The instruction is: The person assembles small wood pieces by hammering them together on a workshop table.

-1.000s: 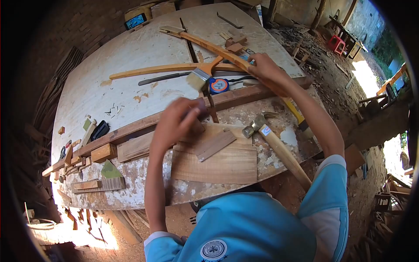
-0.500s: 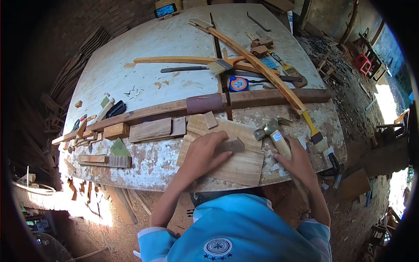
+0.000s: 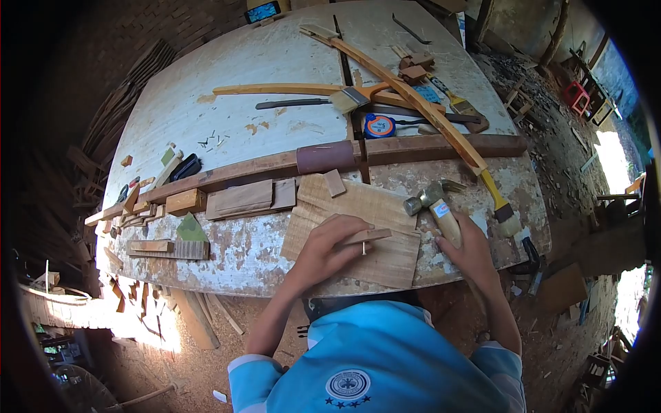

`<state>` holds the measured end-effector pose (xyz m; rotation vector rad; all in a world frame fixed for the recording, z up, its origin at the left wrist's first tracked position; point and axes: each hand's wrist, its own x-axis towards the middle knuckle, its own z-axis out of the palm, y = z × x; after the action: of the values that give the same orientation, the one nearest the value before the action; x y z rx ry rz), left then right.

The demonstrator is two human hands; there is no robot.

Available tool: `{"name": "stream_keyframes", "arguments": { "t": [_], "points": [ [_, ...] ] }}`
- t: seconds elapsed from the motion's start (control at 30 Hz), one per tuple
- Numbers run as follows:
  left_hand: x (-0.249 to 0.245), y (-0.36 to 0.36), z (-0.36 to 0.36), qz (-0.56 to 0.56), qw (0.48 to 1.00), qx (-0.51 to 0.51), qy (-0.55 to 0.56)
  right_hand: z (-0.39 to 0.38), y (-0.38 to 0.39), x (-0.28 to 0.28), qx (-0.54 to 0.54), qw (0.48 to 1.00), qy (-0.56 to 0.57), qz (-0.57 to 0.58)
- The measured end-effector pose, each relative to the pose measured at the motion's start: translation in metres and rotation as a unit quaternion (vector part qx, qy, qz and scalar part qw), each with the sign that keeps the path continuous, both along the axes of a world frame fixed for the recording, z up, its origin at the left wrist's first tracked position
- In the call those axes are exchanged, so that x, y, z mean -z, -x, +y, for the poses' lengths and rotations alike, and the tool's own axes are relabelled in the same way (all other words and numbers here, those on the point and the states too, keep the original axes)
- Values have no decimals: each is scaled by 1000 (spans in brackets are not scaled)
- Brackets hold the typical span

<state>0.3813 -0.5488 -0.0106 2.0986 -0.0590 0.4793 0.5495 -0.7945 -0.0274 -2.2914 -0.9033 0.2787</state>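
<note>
My left hand (image 3: 332, 242) is closed on a small wood block (image 3: 372, 235), held over a thin wooden board (image 3: 323, 206). A nail (image 3: 364, 248) sticks out of the block on the side toward me. My right hand (image 3: 468, 248) is wrapped round the wooden handle of a claw hammer (image 3: 446, 221). The hammer's metal head points away from me, just right of the board. Near the board's far edge lies a small flat wood piece (image 3: 334, 183).
Across the table (image 3: 241, 265) runs a long wooden bar (image 3: 261, 169) with a sandpaper roll (image 3: 325, 160) on it. Beyond it are a tape measure (image 3: 379, 126), paintbrushes (image 3: 351, 100) and long curved wood strips (image 3: 406, 93). Wood blocks (image 3: 186, 202) sit at left.
My left hand has turned the block, so its narrow edge and the nail now show. My right hand stays on the hammer. The whole view has shifted slightly.
</note>
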Motion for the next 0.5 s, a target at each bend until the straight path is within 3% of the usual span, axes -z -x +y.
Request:
{"name": "stream_keyframes", "arguments": {
  "t": [0.13, 0.23, 0.5],
  "points": [
    [-2, -4, 0, -158, 975, 9, -158, 1, 1, -1, 6, 1000, 6, 0],
    [3, -3, -4, -213, 962, -4, -171, 2, 2, -2, 8, 1000, 6, 0],
    [-12, 1, -5, -237, 933, -7, -273, 1, -1, 2, 10, 1000, 7, 12]
  ]
}}
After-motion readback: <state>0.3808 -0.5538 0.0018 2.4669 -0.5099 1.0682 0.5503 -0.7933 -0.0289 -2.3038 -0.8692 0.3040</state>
